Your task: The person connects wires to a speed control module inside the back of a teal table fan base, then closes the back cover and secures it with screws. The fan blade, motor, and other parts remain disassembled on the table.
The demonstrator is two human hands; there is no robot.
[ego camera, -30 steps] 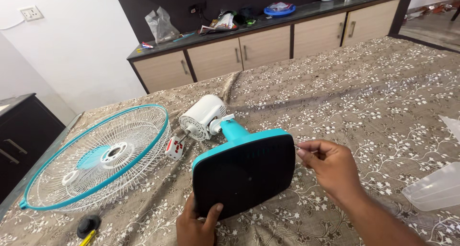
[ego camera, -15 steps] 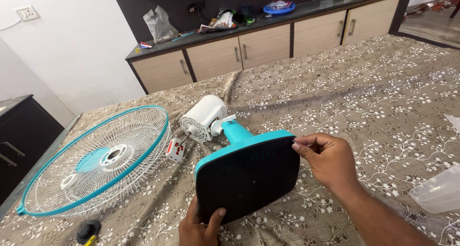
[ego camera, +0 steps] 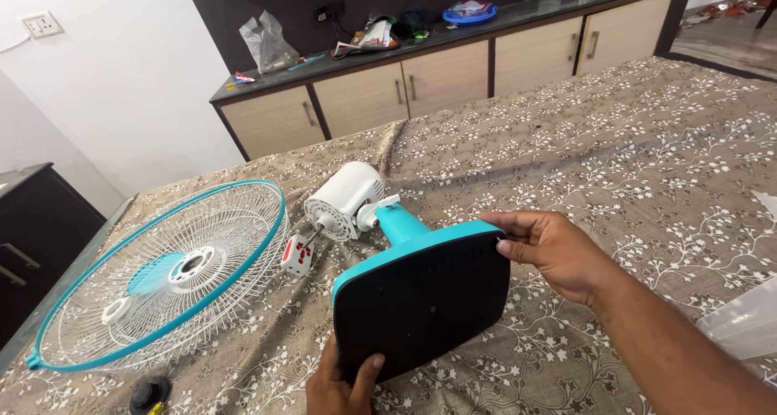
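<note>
You are tilting the teal plastic fan base with its black underside up off the bed, left hand gripping its near edge, right hand clasping its far corner. Next calls for a steady turn; the white wire fan guard lies left of your left hand, open patterned bedspread beyond your right.

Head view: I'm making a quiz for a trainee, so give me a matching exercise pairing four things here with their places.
Things:
1. fan base
2. fan guard
3. motor housing
4. blue plate

Places:
A. on the dark countertop
B. lying at the left of the bedspread
C. held by the left hand and the right hand
D. just behind the base's neck

Pairs: 1-C, 2-B, 3-D, 4-A
</note>
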